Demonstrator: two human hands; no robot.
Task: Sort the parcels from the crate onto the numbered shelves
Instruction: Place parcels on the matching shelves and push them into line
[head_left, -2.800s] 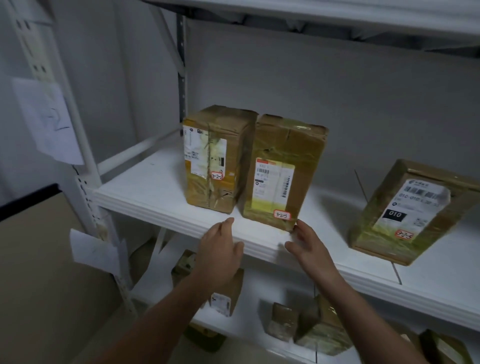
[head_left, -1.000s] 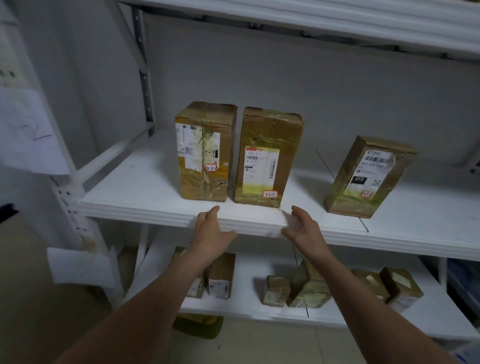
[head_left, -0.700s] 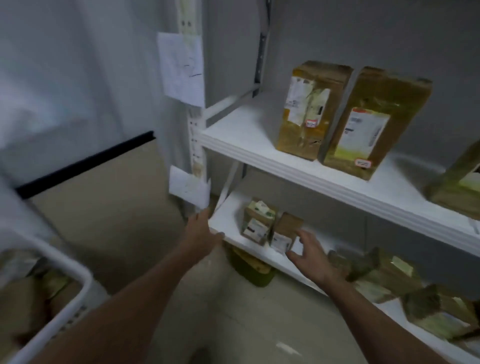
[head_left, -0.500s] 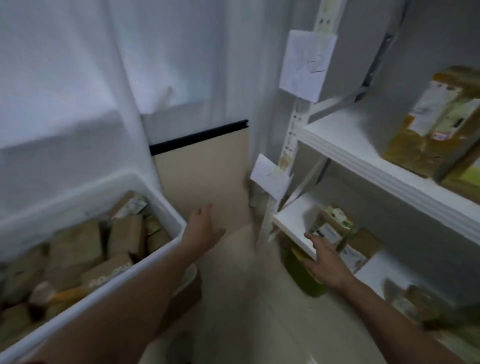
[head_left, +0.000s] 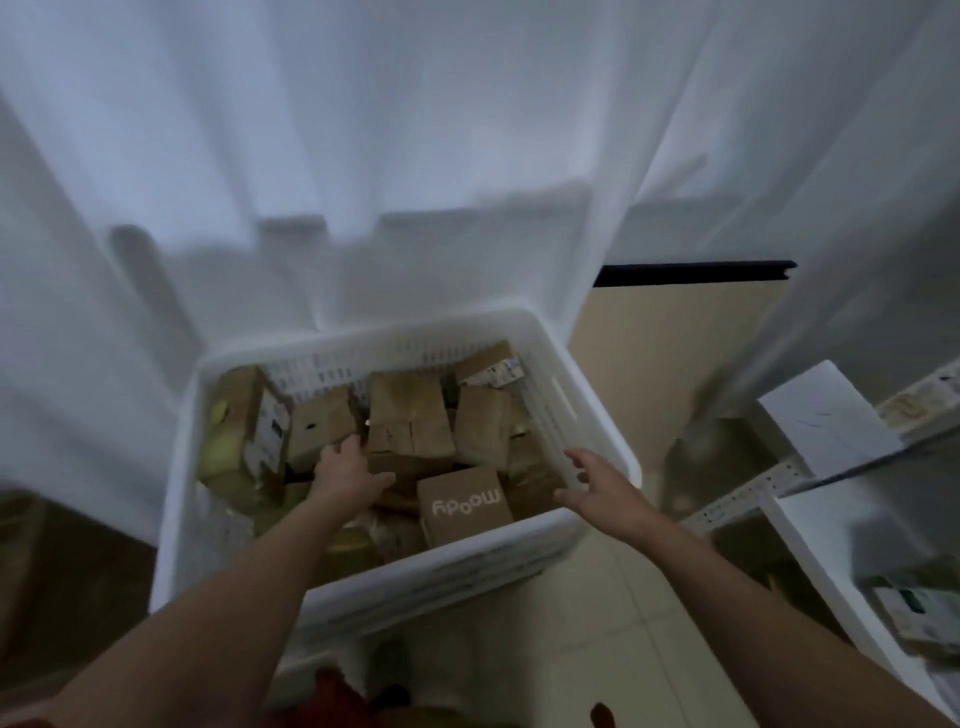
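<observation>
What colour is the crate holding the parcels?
The crate is white with slotted walls, seen best in the head view.

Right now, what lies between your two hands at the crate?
In the head view, a brown printed box lies in the crate between the left hand and the right hand.

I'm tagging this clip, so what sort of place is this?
Probably a parcel sorting or storage room: a white crate full of cardboard parcels, and white shelving with a paper tag at its post.
</observation>
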